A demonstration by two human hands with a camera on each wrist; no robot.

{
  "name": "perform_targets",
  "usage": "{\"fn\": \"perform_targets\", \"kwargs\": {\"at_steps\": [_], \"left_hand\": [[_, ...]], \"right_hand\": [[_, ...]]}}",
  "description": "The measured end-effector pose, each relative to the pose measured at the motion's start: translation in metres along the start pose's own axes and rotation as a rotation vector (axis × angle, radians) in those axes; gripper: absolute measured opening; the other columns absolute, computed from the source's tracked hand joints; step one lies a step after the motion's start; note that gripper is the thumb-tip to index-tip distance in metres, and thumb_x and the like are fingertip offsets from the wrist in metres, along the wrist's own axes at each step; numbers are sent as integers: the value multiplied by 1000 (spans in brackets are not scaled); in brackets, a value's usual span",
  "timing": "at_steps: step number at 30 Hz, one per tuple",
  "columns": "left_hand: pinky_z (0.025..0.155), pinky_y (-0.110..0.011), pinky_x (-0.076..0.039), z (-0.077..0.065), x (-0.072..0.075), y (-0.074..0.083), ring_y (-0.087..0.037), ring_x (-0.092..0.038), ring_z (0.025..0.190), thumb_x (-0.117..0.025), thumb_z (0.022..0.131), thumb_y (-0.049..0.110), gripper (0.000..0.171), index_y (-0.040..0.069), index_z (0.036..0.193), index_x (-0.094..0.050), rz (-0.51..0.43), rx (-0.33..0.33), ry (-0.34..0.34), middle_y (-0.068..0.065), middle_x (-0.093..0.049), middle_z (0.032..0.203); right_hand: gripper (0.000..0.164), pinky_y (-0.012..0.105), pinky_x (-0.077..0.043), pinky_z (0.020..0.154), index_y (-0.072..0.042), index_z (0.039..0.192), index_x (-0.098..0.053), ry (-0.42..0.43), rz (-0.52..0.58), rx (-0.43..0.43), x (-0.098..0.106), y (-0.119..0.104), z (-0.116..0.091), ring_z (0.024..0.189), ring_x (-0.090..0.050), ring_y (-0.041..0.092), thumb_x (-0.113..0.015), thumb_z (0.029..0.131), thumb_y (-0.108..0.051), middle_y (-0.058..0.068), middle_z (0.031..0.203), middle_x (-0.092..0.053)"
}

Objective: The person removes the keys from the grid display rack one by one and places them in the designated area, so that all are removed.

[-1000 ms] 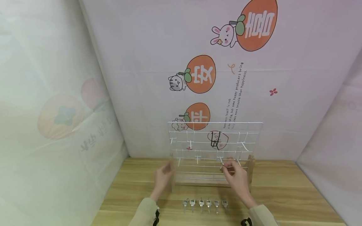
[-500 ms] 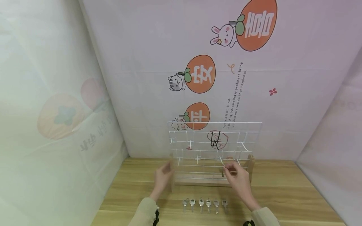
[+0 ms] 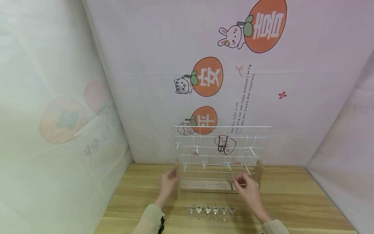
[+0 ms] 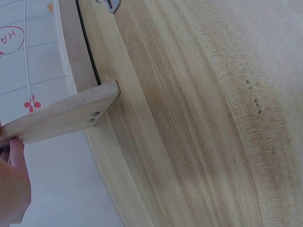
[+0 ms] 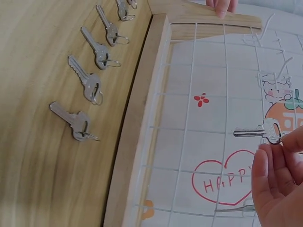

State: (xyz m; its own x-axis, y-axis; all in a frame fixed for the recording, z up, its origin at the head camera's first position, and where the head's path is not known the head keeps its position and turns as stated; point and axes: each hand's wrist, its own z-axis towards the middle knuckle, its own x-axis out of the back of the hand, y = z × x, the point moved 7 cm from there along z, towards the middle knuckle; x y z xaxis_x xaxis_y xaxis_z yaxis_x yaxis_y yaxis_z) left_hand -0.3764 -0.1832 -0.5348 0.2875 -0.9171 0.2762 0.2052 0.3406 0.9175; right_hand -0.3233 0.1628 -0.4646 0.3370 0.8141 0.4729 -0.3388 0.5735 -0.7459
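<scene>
A white wire grid rack [image 3: 216, 178] with wooden side posts stands on the table, carrying several white hooks [image 3: 228, 166]. My left hand [image 3: 168, 183] grips the left wooden post [image 4: 57, 113]; in the left wrist view its fingers partly pass behind the wood. My right hand [image 3: 247, 188] pinches a silver key [image 5: 255, 132] by its ring end, in front of the grid and below the hooks. The key's blade points away from the fingertips. Partly hidden behind that hand is a slender grey metal piece [image 5: 235, 209], whose kind I cannot tell.
Several silver keys with rings [image 3: 215, 210] lie in a row on the wooden table [image 3: 292, 201], in front of the rack. A printed white cloth [image 3: 146, 97] hangs behind it, with cloth sides at left and right. A black outline [image 3: 222, 145] shows at the grid.
My right hand has moved slightly right and down from the hook, keeping hold of the key, which now shows below the fingers. The left hand stays at the post.
</scene>
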Motion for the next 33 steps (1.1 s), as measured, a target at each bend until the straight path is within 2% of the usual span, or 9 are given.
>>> {"fn": "perform_targets", "kwargs": {"at_steps": [11,16,22,29,33], "left_hand": [[95,-45,-59,2,-1,-3,-39,-67,112,-74,87,8,42,-2,127,-63,18,15,2,-24,-67,125],[94,-46,-59,2,0,0,-39,-68,111,-74,86,7,41,-4,125,-64,10,8,11,-25,-68,123],[95,-47,-58,3,0,-1,-39,-68,111,-75,86,9,42,-2,125,-64,17,11,7,-24,-68,124],[95,-46,-59,2,0,-1,-39,-67,111,-75,86,11,43,-2,125,-64,15,10,3,-24,-68,124],[94,-46,-59,1,0,-2,-39,-68,111,-75,86,12,43,-2,126,-64,30,13,7,-24,-68,124]], "right_hand": [[9,13,-54,62,-4,87,-66,-41,1,-60,-2,27,-13,70,-54,-8,-71,82,2,7,82,-70],[11,13,-51,57,-2,84,-65,-23,-18,-25,-2,35,-19,67,-51,-7,-71,78,6,7,77,-68],[11,13,-47,55,-4,83,-65,-51,-56,-48,-6,56,-25,65,-47,-6,-72,79,3,2,74,-64],[13,15,-41,52,-7,77,-63,-56,-105,-29,-6,72,-33,61,-42,-6,-72,75,2,-2,68,-59],[9,15,-40,54,-7,78,-64,-111,-149,-96,-6,83,-37,61,-43,-4,-72,76,-2,-1,68,-60]]}}
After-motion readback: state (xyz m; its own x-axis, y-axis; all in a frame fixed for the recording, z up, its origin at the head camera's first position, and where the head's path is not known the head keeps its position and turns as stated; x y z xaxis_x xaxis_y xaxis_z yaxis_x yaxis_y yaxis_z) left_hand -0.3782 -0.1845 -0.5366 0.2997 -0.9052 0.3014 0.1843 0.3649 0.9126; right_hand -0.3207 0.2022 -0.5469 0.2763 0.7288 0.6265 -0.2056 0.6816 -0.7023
